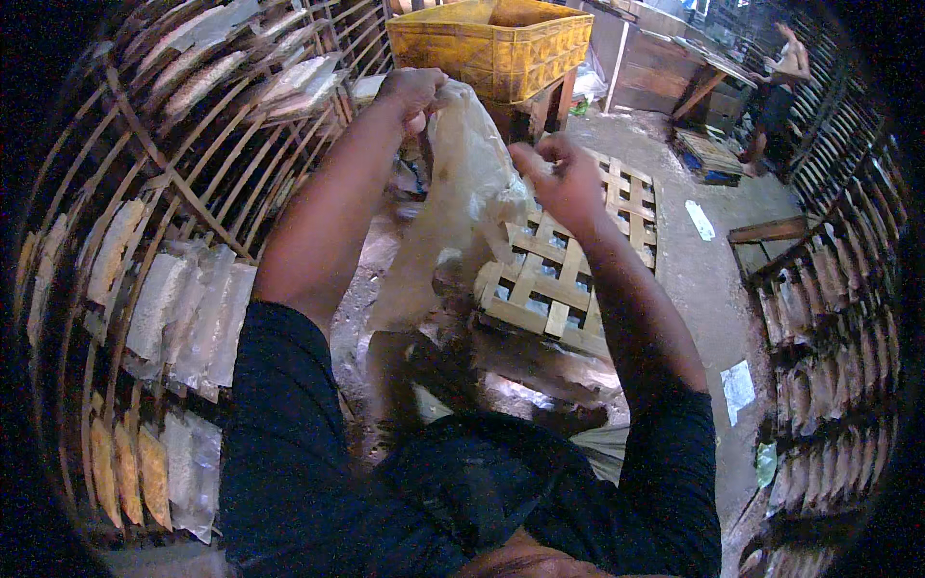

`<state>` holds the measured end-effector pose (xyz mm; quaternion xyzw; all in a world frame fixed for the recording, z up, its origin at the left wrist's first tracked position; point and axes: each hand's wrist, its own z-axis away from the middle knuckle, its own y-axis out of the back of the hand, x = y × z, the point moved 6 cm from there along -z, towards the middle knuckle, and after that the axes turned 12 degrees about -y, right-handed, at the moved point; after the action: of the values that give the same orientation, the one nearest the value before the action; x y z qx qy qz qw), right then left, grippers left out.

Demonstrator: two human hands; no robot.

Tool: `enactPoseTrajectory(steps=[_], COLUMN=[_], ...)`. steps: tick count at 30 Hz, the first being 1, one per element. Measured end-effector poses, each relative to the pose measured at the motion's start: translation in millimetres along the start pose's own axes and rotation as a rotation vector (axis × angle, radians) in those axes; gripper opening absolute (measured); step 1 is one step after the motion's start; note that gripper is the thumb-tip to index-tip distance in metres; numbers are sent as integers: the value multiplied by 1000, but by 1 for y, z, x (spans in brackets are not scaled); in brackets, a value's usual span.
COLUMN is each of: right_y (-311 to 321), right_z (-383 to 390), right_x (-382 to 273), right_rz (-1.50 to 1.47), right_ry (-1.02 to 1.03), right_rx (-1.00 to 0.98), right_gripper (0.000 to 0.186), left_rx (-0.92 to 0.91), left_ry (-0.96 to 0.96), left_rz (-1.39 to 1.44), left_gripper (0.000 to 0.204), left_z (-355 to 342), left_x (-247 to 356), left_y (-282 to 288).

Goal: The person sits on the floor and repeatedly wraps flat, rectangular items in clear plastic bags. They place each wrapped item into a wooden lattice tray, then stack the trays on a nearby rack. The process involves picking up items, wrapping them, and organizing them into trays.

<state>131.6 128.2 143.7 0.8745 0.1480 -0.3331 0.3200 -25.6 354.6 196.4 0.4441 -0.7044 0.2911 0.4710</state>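
Note:
A pale, translucent plastic bag (453,183) hangs in front of me, creased and smeared with brownish patches. My left hand (412,96) is closed on its top edge, close to the yellow crate. At the bag's right side is my right hand (568,183), its fingers curled together beside the plastic. Whether a bit of the bag is pinched in it is hidden. Behind and below that hand lies a wooden lattice rack (564,313), with whitish, plastic-like material showing through its gaps.
A dirty yellow plastic crate (491,58) stands on a wooden support ahead. Slatted shelves (183,193) with flat wrapped slabs (159,303) rise on the left. More racks (829,318) line the right. Another person (779,87) stands far right. Paper-like scraps (738,390) lie on the floor.

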Motion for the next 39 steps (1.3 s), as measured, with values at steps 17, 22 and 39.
enactPoseTrajectory(steps=[17,22,39], right_y=[-24,-38,-7], right_z=[-42,-58,-105], right_x=[26,21,53], right_rz=[25,-273,200], right_ry=[-123,-198,197], right_rx=[-83,-156,-113], right_gripper=[25,45,22], left_rx=[57,-34,-423], left_ry=[-237,-36,-231], left_rz=[-277,95,-1101], left_gripper=[22,45,47], left_z=[-9,23,26], left_x=[-33,-34,-85], left_y=[52,37,69])
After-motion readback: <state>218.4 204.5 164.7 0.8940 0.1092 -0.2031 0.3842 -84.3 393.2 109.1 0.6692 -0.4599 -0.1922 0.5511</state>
